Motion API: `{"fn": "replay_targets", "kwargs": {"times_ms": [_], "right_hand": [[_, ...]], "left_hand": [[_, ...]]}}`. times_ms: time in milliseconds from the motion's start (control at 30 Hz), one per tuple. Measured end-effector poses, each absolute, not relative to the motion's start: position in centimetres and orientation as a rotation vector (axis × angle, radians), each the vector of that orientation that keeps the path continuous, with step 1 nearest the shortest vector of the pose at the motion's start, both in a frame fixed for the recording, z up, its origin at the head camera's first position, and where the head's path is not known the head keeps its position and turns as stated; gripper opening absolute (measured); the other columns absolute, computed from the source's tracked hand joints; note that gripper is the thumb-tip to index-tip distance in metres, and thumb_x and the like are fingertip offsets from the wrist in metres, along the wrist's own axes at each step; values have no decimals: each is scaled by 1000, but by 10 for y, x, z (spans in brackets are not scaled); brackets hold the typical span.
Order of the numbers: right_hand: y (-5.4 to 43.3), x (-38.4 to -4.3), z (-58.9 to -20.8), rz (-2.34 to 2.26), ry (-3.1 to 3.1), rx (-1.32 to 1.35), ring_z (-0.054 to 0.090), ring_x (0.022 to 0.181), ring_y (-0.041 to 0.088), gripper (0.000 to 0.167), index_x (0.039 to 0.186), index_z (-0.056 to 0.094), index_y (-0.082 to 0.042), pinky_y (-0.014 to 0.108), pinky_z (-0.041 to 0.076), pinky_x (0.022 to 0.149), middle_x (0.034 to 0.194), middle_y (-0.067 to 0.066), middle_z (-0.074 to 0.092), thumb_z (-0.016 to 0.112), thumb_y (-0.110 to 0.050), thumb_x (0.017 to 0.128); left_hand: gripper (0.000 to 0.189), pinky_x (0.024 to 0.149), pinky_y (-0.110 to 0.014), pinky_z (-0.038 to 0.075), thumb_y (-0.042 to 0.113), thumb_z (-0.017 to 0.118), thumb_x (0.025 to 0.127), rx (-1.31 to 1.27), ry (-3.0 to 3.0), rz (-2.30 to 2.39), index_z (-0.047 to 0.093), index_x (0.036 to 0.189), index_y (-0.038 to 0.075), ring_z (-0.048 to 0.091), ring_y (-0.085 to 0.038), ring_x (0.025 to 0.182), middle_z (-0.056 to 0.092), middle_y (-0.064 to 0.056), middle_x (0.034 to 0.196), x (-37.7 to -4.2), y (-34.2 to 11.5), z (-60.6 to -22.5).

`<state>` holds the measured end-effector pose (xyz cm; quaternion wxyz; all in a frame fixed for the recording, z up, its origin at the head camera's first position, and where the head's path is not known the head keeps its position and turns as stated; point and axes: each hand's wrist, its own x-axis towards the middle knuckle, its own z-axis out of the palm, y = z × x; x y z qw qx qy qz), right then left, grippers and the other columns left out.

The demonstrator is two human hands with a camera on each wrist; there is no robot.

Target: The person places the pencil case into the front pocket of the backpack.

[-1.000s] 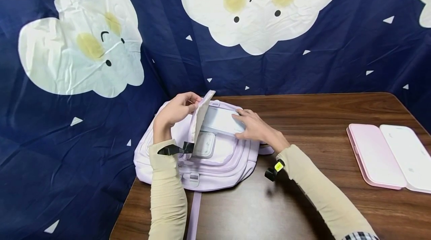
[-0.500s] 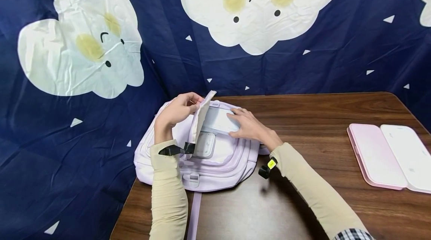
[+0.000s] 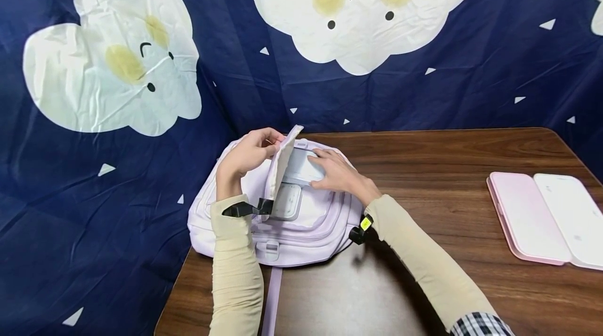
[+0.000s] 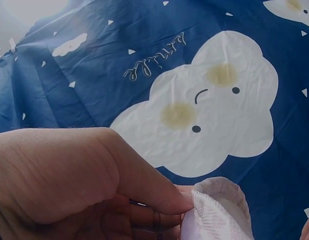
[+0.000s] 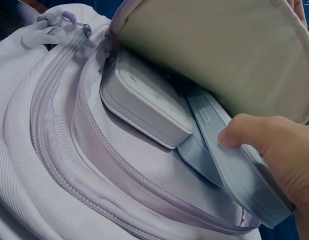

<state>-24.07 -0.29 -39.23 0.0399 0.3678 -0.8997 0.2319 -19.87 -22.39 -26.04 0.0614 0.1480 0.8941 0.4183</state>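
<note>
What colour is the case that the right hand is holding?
The case is pale blue; the right wrist view shows it best.

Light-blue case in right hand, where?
Right wrist view, right of centre: the right hand holds the light-blue case, one end under the raised flap, right of the white case.

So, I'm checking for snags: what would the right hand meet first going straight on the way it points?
Past the blue case it grips, the right hand would probably meet the raised flap first, though depth is unclear.
</note>
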Motion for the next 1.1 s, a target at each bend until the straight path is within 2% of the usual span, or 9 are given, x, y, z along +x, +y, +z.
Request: {"fn": "replay_targets", "kwargs": {"times_ms": [367, 567, 767, 967, 1100], "right_hand": [[0, -238, -394, 774, -2804, 1052, 31, 138, 40, 80, 142, 44, -7, 57, 26, 111, 149, 19, 37, 71, -46, 78], [11, -237, -396, 871, -2808, 1018, 32, 137, 39, 85, 143, 42, -6, 58, 28, 108, 149, 20, 37, 74, -47, 76], [26, -237, -401, 943, -2797, 994, 34, 136, 37, 87, 144, 41, -7, 57, 27, 109, 148, 17, 38, 75, -48, 75], [39, -234, -408, 1034, -2794, 970, 32, 137, 37, 96, 147, 32, -2, 51, 24, 114, 148, 22, 35, 77, -45, 75], [45, -232, -417, 1111, -2764, 930, 36, 135, 36, 102, 150, 25, -4, 48, 29, 112, 146, 21, 39, 78, -45, 74]], "left_hand": [[25, 71, -25, 49, -1, 51, 90, 384, 2694, 1304, 61, 112, -4, 55, -16, 78, 61, -16, 97, -197, -226, -259], [28, 72, -26, 49, -1, 51, 91, 380, 2702, 1274, 61, 116, -5, 55, -17, 81, 62, -17, 101, -195, -228, -257], [27, 74, -26, 49, -1, 50, 94, 364, 2704, 1274, 60, 118, -7, 55, -17, 83, 62, -20, 108, -195, -228, -255], [26, 73, -26, 48, 0, 49, 95, 338, 2700, 1306, 59, 118, -7, 54, -17, 81, 60, -18, 104, -194, -230, -256], [25, 73, -26, 48, 0, 48, 95, 335, 2699, 1319, 59, 117, -7, 54, -16, 81, 60, -16, 101, -193, -230, -257]]}}
